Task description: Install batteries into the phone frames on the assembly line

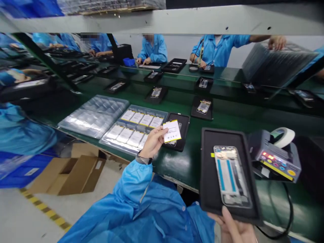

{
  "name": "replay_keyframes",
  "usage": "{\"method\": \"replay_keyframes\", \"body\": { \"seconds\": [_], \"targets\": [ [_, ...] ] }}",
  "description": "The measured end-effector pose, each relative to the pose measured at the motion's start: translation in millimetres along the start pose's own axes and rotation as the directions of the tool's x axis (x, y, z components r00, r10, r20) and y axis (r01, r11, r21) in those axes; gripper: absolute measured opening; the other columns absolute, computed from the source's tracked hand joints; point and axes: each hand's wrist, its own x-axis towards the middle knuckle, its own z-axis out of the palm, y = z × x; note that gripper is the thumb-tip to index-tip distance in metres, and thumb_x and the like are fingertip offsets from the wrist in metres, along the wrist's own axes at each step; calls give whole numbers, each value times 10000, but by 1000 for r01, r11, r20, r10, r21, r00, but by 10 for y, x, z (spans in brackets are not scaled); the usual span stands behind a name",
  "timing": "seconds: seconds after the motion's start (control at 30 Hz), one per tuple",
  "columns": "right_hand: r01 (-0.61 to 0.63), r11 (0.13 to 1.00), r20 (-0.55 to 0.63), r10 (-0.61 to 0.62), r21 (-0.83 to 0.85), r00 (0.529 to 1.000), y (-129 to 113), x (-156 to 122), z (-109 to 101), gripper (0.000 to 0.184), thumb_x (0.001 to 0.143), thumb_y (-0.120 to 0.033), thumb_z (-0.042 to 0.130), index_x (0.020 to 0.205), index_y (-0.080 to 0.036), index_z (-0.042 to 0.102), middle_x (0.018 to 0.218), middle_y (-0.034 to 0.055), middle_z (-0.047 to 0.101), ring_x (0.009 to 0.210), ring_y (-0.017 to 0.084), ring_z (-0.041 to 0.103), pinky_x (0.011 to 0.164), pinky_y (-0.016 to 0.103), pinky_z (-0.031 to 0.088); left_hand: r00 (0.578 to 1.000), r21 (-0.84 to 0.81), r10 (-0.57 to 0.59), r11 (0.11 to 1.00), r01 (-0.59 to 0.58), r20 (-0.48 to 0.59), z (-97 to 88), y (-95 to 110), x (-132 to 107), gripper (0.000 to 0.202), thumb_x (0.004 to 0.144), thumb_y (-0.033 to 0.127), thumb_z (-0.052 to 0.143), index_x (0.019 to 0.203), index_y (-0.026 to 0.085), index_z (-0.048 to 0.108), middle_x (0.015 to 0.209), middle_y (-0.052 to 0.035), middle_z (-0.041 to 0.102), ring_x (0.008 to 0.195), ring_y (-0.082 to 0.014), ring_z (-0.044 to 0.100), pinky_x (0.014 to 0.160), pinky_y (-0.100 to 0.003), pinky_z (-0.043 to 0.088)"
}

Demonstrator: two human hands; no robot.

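My left hand (154,141) pinches a white battery with a yellow edge (172,131) and holds it up over the green bench, just right of a clear tray of similar batteries (118,140). My right hand (234,227) grips the near edge of a black carrier tray (210,175). In that tray lies an open phone frame (231,175) with two blue strips. Only a few fingers of the right hand show at the bottom edge. Another black tray with a phone frame (183,123) lies behind the battery.
A stack of empty clear trays (93,114) sits left of the battery tray. A small grey device with coloured buttons (275,158) and a tape roll (285,136) stand to the right. Several black trays ride the green belt (227,113). Co-workers in blue sit opposite. Cardboard boxes (73,170) lie on the floor.
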Motion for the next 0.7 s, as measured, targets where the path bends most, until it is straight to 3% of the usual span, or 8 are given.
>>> {"method": "replay_keyframes", "body": {
  "seconds": [0.1,0.2,0.3,0.4,0.47,0.57,0.63,0.7],
  "targets": [
    [-239,960,108,225,143,968,202,-9,351,510,685,-580,926,963,-224,689,691,63,762,601,325,773,584,435,691,999,45,-47,998,46,7,-18,-103,-7,423,644,363,940,877,140,666,814,-61,767,711,-180,734,592,-241,556],
    [-374,891,141,348,258,927,224,5,521,567,661,-545,970,942,-218,601,702,24,754,702,289,800,702,391,685,990,108,-126,987,119,59,95,-262,3,470,612,397,972,843,141,652,762,-38,743,591,-124,662,507,-201,497],
    [-422,874,187,385,240,904,185,36,444,598,720,-623,913,1012,-226,573,857,36,788,826,292,816,716,384,670,972,200,-196,965,168,131,272,-461,-12,508,582,420,988,836,149,642,692,-3,707,546,-112,624,471,-194,486],
    [-443,896,311,426,-18,850,108,49,163,607,781,-747,792,960,-188,638,822,90,782,673,263,775,538,307,575,945,305,-252,935,182,209,410,-644,-84,508,628,457,968,878,142,658,629,19,674,508,-102,588,458,-194,485],
    [-290,932,287,345,-219,894,14,78,-12,569,855,-746,709,883,-179,671,723,75,740,560,206,686,499,281,491,928,354,-292,914,199,232,458,-735,-156,511,668,498,944,889,136,659,641,4,689,511,-101,586,463,-198,496],
    [101,859,162,-21,-502,986,-157,269,-63,387,1000,-568,598,929,-201,698,728,39,693,619,182,621,629,301,477,918,377,-325,899,225,228,503,-837,-280,542,672,533,936,911,132,660,699,-19,725,532,-110,606,464,-212,516],
    [300,677,216,-209,-672,954,-243,500,49,273,1034,-416,549,960,-205,705,782,52,686,722,209,630,714,319,463,909,377,-349,892,248,228,540,-904,-360,561,667,541,935,931,130,659,732,-27,741,544,-120,626,461,-222,529],
    [406,519,331,-236,-752,914,-286,747,206,235,1028,-313,517,961,-201,713,861,81,704,810,236,648,743,323,445,889,372,-392,882,290,237,590,-981,-424,575,671,547,929,954,130,653,764,-39,756,579,-144,666,471,-239,555]
  ]
}}
